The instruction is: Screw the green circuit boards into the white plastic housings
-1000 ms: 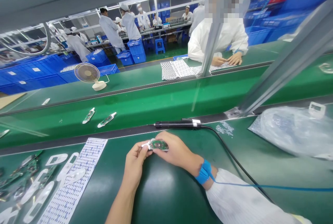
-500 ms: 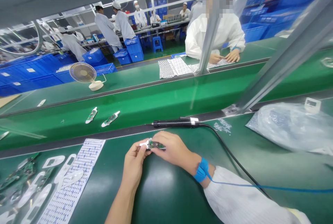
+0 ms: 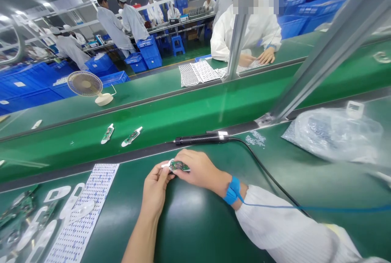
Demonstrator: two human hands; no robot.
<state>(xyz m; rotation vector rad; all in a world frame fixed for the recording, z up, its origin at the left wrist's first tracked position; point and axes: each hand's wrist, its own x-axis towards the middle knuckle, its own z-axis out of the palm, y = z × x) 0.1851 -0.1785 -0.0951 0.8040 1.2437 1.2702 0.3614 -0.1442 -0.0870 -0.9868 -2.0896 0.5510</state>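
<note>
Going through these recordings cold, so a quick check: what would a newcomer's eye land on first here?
Front and centre, the left hand and right hand pinch a small green circuit board above the green bench, with a blue wrist strap on the right wrist. Just beyond the hands lies a corded black electric screwdriver. Further off, across the line, sits a co-worker in a white suit.

The bench mat (image 3: 195, 230) is smooth, glossy green rubber-like sheet. The board (image 3: 179, 166) has a shiny green coating, and the casing (image 3: 165, 166) is smooth white plastic. The screwdriver (image 3: 201, 138) is matt black plastic, the bag (image 3: 332, 132) thin, crinkled clear plastic, and the sheet (image 3: 82, 214) printed matt paper. The sleeve (image 3: 290, 226) is white ribbed cloth, the wrist strap (image 3: 232, 190) blue fabric, the frame (image 3: 332, 55) brushed metal.
</note>
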